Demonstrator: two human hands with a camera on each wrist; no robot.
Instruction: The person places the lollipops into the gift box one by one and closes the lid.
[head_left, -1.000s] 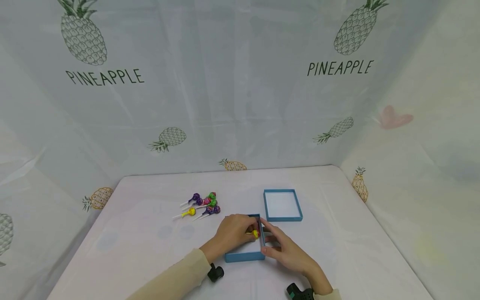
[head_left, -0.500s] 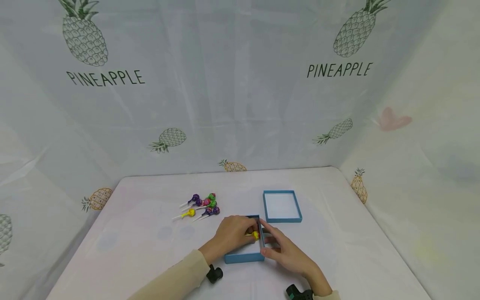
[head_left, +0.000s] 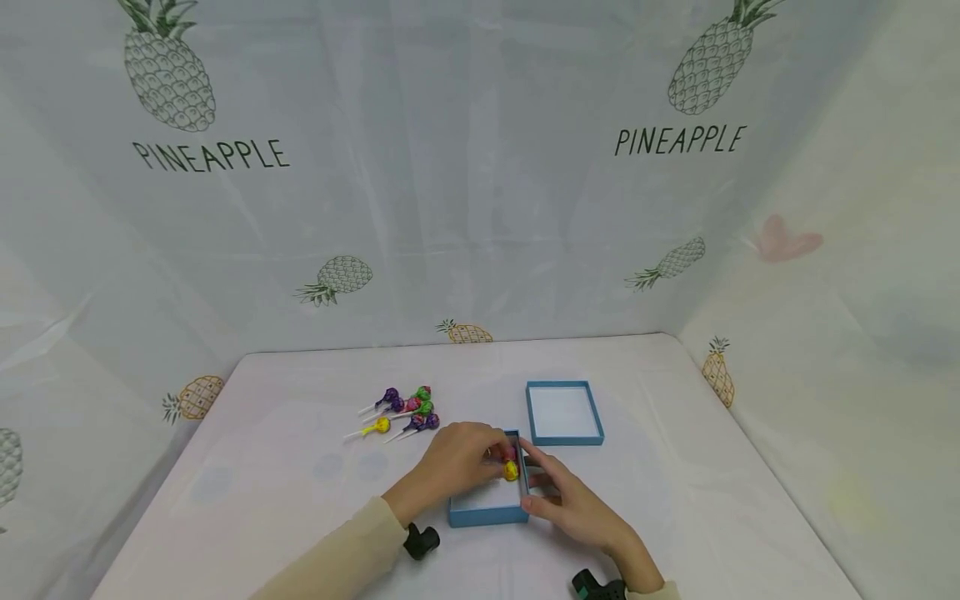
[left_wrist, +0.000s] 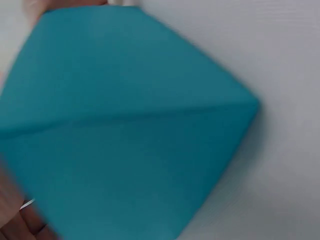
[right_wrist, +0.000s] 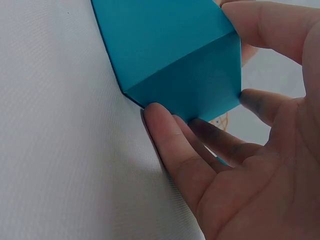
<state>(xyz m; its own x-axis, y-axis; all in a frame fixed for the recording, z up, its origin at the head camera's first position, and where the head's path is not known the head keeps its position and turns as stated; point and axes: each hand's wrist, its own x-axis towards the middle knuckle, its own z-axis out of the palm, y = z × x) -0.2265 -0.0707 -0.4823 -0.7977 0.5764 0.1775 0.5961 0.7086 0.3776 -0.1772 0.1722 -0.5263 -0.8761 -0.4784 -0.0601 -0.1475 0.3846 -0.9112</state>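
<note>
A blue box [head_left: 489, 517] with a white inside sits on the table before me. My left hand [head_left: 461, 458] reaches in over its left side, fingers apart beside a yellow lollipop [head_left: 511, 471]. That lollipop lies by the right wall, with a pink one [head_left: 512, 453] just behind it, partly covered by the fingers. My right hand [head_left: 573, 504] rests against the outside of the right wall; in the right wrist view its extended fingers [right_wrist: 167, 130] touch the box [right_wrist: 195, 85]. Blue outer walls [left_wrist: 125, 65] fill most of the left wrist view and hide much of that hand.
Several lollipops [head_left: 412, 406], purple, green, pink and yellow, lie in a group at the back left of the table. A shallow blue lid [head_left: 566, 440], white inside, lies behind the box to the right. Pineapple-printed cloth surrounds the white table [head_left: 675, 433].
My left hand has drawn back slightly to the left and up, uncovering more of the yellow lollipop, which stays by the right wall. The right hand and the box have not moved.
</note>
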